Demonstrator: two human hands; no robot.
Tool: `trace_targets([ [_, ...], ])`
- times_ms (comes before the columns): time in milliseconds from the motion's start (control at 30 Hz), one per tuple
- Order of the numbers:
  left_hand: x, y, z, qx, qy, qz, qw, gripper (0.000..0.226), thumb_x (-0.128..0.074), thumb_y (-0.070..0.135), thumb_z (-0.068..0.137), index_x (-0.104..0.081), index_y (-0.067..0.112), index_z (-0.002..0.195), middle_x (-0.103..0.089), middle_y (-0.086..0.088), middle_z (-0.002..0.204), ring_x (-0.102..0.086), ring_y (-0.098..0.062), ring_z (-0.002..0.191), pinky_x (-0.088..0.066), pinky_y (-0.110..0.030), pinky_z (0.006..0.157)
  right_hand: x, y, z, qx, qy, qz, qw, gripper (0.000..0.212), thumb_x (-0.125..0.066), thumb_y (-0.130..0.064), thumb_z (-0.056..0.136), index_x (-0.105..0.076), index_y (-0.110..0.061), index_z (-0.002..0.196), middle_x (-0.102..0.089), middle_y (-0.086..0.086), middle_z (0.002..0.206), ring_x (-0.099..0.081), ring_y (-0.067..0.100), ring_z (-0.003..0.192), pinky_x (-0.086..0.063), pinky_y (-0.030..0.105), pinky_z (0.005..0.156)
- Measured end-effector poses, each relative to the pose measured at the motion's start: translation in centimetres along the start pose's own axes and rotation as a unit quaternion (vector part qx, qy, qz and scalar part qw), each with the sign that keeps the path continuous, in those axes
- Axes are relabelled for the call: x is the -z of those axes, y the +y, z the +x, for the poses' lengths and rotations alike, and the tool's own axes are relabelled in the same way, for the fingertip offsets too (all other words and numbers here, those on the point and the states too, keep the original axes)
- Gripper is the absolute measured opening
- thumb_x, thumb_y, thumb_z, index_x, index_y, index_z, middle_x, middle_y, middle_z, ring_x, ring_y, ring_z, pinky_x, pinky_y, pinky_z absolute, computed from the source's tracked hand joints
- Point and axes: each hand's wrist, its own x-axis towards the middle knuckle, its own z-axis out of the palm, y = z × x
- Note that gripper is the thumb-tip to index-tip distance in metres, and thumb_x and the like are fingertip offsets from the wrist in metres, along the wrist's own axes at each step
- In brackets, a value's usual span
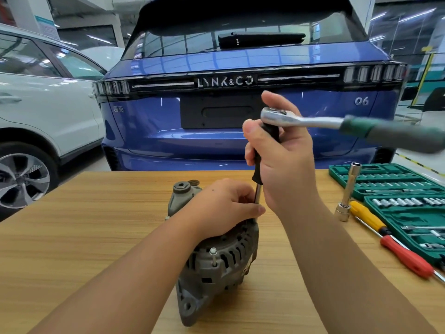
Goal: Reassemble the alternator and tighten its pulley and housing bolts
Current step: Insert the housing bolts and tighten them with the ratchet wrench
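The alternator (pixel 216 256) lies on its side at the lower centre of the frame, on the wooden table (pixel 72 237), its vented housing turned up so the bolts around the rim can be reached from above. One housing bolt (pixel 213 253) stands proud near the lower edge, apparently not yet driven home. The left hand (pixel 224 208) rests on top of the casing, fingers curled round the steel extension shaft (pixel 258 194), probably to steady the body and keep the socket seated on a bolt hidden beneath. The right hand (pixel 281 160), at centre frame, grips the shaft's black handle upright, with the ratchet wrench (pixel 301 120) mounted on top and its green grip blurred toward the right edge; holding the column vertical likely keeps the force square on the fastener.

At the right edge, an open green socket case (pixel 395 186) sits within reach, with a loose deep socket (pixel 348 194) and two screwdrivers (pixel 390 242) beside it. A blue car (pixel 216 145) fills the upper frame beyond the table, a white car (pixel 48 112) at the left.
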Motion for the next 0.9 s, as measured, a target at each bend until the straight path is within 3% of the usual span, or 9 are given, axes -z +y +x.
trace_targets([
  [133, -0.2, -0.1, -0.1, -0.008, 0.011, -0.007, 1.000, 0.012, -0.067, 0.046, 0.094, -0.072, 0.036, 0.091, -0.070, 0.017, 0.085, -0.064, 0.000, 0.079, -0.056, -0.024, 0.074, -0.5, 0.1, -0.2, 0.013, -0.002, 0.034, 0.999, 0.041, -0.061, -0.009, 0.089, -0.061, -0.039, 0.118, -0.057, -0.005, 0.076, -0.046, 0.013, 0.064, -0.045, 0.024, 0.054],
  [200, -0.2, -0.3, -0.1, -0.008, 0.007, -0.022, 1.000, 0.010, -0.068, 0.046, 0.094, -0.069, 0.038, 0.087, -0.069, 0.017, 0.086, -0.065, -0.001, 0.081, -0.059, -0.035, 0.080, -0.2, 0.0, -0.2, -0.014, -0.019, 0.083, 0.996, 0.039, -0.057, -0.010, 0.089, -0.063, -0.035, 0.119, -0.052, 0.004, 0.074, -0.040, 0.022, 0.063, -0.040, 0.027, 0.053],
  [267, -0.2, -0.4, -0.1, -0.010, 0.005, -0.020, 1.000, 0.016, -0.068, 0.047, 0.092, -0.061, 0.041, 0.079, -0.065, 0.027, 0.084, -0.061, 0.007, 0.082, -0.058, -0.032, 0.078, 0.1, -0.3, 0.0, -0.047, -0.031, 0.134, 0.989, 0.046, -0.042, 0.004, 0.095, -0.065, -0.027, 0.120, -0.047, 0.016, 0.075, -0.040, 0.024, 0.060, -0.038, 0.027, 0.049],
  [333, -0.2, -0.5, -0.2, -0.015, 0.001, -0.025, 1.000, 0.017, -0.066, 0.045, 0.092, -0.061, 0.040, 0.077, -0.060, 0.041, 0.081, -0.058, 0.015, 0.080, -0.054, -0.028, 0.073, 0.2, -0.5, 0.0, -0.085, -0.063, 0.180, 0.978, 0.044, -0.035, -0.002, 0.097, -0.064, -0.023, 0.122, -0.049, 0.019, 0.078, -0.048, 0.023, 0.059, -0.044, 0.025, 0.051],
  [467, -0.4, -0.4, 0.1, -0.006, 0.011, -0.068, 0.998, 0.007, -0.073, 0.039, 0.092, -0.070, 0.035, 0.086, -0.073, 0.012, 0.085, -0.069, -0.006, 0.081, -0.058, -0.040, 0.077, 0.0, -0.8, -0.4, -0.093, -0.063, 0.126, 0.986, 0.038, -0.054, -0.034, 0.089, -0.057, -0.024, 0.126, -0.051, 0.017, 0.082, -0.049, 0.018, 0.065, -0.046, 0.027, 0.059],
  [567, -0.2, -0.2, 0.0, -0.013, -0.003, -0.018, 1.000, 0.012, -0.068, 0.047, 0.092, -0.071, 0.036, 0.091, -0.073, 0.014, 0.087, -0.067, -0.001, 0.079, -0.057, -0.032, 0.075, -0.4, -1.0, -0.6, -0.062, 0.008, 0.039, 0.997, 0.031, -0.068, -0.030, 0.089, -0.062, -0.013, 0.114, -0.055, -0.004, 0.065, -0.046, 0.010, 0.056, -0.042, 0.022, 0.051],
  [667, -0.1, -0.2, 0.0, -0.013, -0.009, -0.010, 1.000, 0.012, -0.066, 0.050, 0.093, -0.069, 0.039, 0.089, -0.071, 0.016, 0.087, -0.066, 0.000, 0.080, -0.057, -0.031, 0.074, 0.1, -1.1, -0.3, -0.078, 0.040, -0.014, 0.996, 0.010, -0.071, -0.026, 0.092, -0.070, -0.016, 0.095, -0.051, -0.006, 0.059, -0.045, 0.008, 0.052, -0.042, 0.021, 0.049],
  [767, -0.1, -0.2, 0.1, -0.005, 0.001, -0.009, 1.000, 0.014, -0.067, 0.051, 0.093, -0.067, 0.040, 0.085, -0.069, 0.018, 0.086, -0.064, 0.002, 0.078, -0.048, -0.024, 0.067, 0.5, -1.0, 0.0, -0.118, -0.013, 0.043, 0.992, 0.016, -0.066, -0.019, 0.096, -0.064, -0.020, 0.112, -0.056, -0.003, 0.069, -0.050, 0.011, 0.060, -0.046, 0.024, 0.059],
  [900, -0.1, -0.2, 0.1, -0.004, 0.001, -0.006, 1.000, 0.014, -0.066, 0.049, 0.093, -0.069, 0.037, 0.088, -0.071, 0.014, 0.088, -0.066, -0.001, 0.080, -0.052, -0.028, 0.072, -0.1, -0.4, -0.3, -0.019, -0.031, 0.042, 0.998, 0.033, -0.060, -0.005, 0.095, -0.059, -0.026, 0.121, -0.049, 0.008, 0.082, -0.046, 0.016, 0.060, -0.044, 0.029, 0.058],
])
